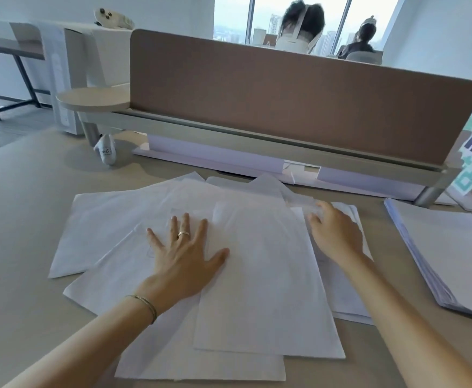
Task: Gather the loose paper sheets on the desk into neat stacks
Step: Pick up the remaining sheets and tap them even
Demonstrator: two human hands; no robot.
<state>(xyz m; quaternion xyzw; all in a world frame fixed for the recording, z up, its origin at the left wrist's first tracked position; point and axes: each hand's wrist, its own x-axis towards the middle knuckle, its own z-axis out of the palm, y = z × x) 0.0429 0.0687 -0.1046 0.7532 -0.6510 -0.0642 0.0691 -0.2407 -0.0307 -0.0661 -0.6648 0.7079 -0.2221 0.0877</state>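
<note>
Pressing flat, fingers spread, the left hand (183, 254) rests on overlapping sheets (265, 289) on the desk (19, 219); the right hand (334, 233), fingers relaxed, touches their far edge beside a stack (450, 256).

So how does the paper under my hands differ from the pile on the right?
The loose sheets lie fanned and overlapping at different angles; the stack has its edges squared. The left hand presses flat on the loose sheets and the right hand touches them; the stack is untouched. Both are white paper.
</note>
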